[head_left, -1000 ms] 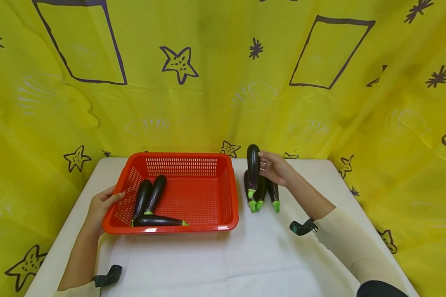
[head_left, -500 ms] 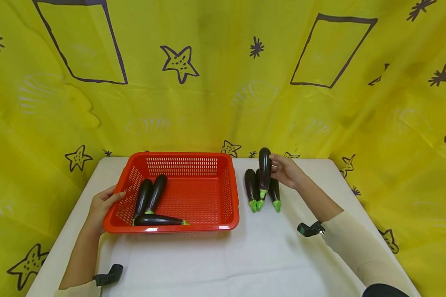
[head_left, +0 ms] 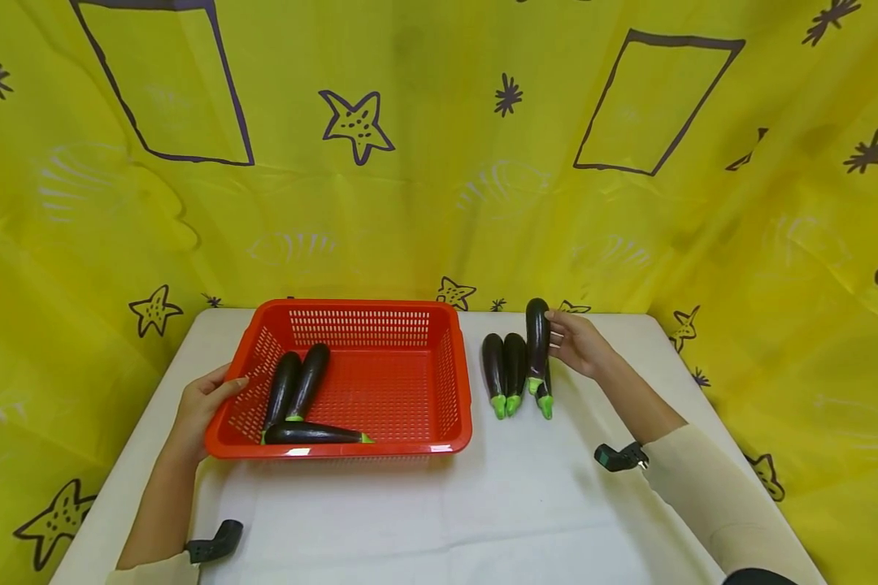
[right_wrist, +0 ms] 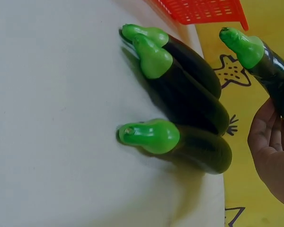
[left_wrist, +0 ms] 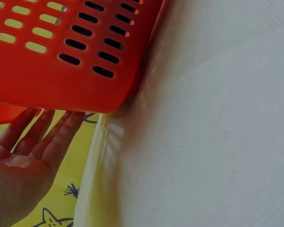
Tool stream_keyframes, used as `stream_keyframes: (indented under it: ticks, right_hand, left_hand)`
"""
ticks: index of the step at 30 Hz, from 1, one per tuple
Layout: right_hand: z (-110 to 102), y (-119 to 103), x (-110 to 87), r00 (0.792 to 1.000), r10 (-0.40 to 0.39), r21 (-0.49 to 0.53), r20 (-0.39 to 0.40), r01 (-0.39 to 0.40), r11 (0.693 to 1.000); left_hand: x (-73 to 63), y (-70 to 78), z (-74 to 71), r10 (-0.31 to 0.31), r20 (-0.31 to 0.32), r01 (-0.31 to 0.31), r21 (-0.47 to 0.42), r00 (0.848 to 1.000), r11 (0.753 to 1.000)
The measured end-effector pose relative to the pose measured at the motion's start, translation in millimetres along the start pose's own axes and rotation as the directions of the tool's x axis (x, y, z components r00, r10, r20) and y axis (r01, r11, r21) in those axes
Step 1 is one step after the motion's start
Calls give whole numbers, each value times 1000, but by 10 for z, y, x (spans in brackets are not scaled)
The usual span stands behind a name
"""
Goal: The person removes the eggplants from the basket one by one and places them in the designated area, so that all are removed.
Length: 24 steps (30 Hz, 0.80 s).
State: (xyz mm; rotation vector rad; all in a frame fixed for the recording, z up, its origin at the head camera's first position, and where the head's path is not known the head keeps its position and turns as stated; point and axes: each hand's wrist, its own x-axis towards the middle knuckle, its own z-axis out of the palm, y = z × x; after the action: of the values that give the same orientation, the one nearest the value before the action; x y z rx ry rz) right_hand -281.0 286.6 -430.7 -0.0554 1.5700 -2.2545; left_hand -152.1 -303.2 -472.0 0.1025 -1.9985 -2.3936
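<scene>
My right hand [head_left: 580, 343] grips a dark purple eggplant [head_left: 537, 337] near its rounded end, its green stem pointing down. In the right wrist view this eggplant [right_wrist: 277, 78] is raised off the table, over three others. Those are a left eggplant [head_left: 493, 366], a middle eggplant [head_left: 515, 366] and a right eggplant [right_wrist: 199, 146], partly covered in the head view. My left hand [head_left: 199, 410] holds the left rim of a red slotted basket [head_left: 457, 406], thumb over the edge and fingers beneath. Inside the basket lie two slanted eggplants [head_left: 309, 382] and a crosswise eggplant [head_left: 315, 434].
A white-covered table [head_left: 439, 520] carries everything. Close behind its far edge hangs a yellow patterned curtain [head_left: 410, 219], which also runs along both sides. The basket's right wall stands a short way left of the loose eggplants.
My right hand has moved to the right with the gripped eggplant and come slightly lower, from above the left eggplant to above the right one. The left hand and basket stay put.
</scene>
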Motion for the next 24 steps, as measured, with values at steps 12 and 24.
stream_keyframes:
  ticks: [12, 24]
  right_hand:
    - [-199, 9, -68, 995, 27, -28, -93, -30, 999]
    - [-394, 36, -118, 985, 25, -72, -171, -38, 997]
  left_hand:
    - [0, -3, -7, 2, 2, -2, -4, 1000, 1000]
    - [5, -7, -8, 7, 3, -7, 0, 1000, 1000]
